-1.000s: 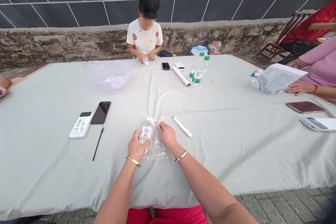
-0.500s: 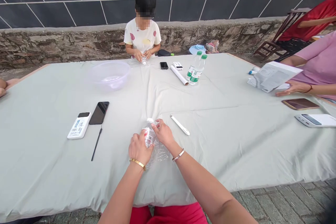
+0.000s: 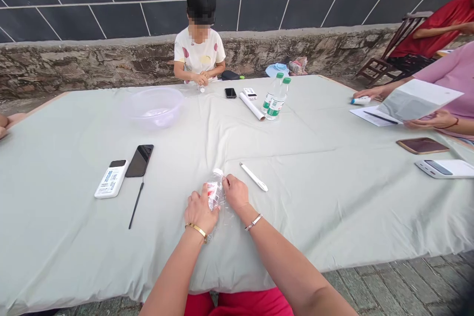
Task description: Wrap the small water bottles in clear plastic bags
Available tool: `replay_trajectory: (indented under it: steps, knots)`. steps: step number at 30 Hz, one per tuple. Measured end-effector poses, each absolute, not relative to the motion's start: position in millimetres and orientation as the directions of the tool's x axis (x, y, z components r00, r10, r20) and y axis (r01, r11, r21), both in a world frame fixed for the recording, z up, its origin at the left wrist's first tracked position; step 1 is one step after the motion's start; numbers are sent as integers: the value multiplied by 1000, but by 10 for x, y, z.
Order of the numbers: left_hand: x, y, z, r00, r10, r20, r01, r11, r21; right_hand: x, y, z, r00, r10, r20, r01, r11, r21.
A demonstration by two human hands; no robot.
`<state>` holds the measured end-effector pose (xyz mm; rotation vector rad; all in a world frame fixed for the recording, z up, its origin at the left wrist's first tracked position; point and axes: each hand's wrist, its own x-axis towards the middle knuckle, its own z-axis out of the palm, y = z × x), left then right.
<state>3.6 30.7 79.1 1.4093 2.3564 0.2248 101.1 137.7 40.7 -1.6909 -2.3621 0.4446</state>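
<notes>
A clear plastic bottle [image 3: 214, 196] with a white cap and a red-and-white label lies tilted on the cloth, its cap pointing away from me. My left hand [image 3: 202, 211] is wrapped around its body from the left. My right hand [image 3: 236, 192] is closed at the bottle's right side, close below the cap, pinching what looks like clear plastic film [image 3: 227, 218]. That film spreads out beneath the bottle and is hard to make out against the cloth. Just to the right of my right hand lies a white utility knife [image 3: 254, 177].
On the left are a white power bank [image 3: 111, 180] and a black phone [image 3: 139, 160] with a strap. Farther back stand a translucent purple basin [image 3: 155, 106], a white roll [image 3: 252, 106] and two green-capped bottles [image 3: 276, 101]. People sit opposite and at the right, where one holds papers [image 3: 418, 101].
The bottle has tipped slightly to the right under my left hand. My right hand has moved a little right and down, its fingers closing. At right, a person's hand now touches a small white-and-blue object.
</notes>
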Motion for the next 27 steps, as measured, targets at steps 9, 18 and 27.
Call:
replay_trajectory:
  steps: [9,18,27]
  knots:
    - [128,293,783,-391,890,-234,836,450,315,1117,1517,472,-498,865,-53,851,476,-222]
    - [92,261,737,-443,874,-197,768,484,418,1085,1535,511,-306,951,-36,842,252,-477]
    - [97,262,741,-453,868,-201,787,496,368,1010,1544,542,-526,850,33,733,473,-489]
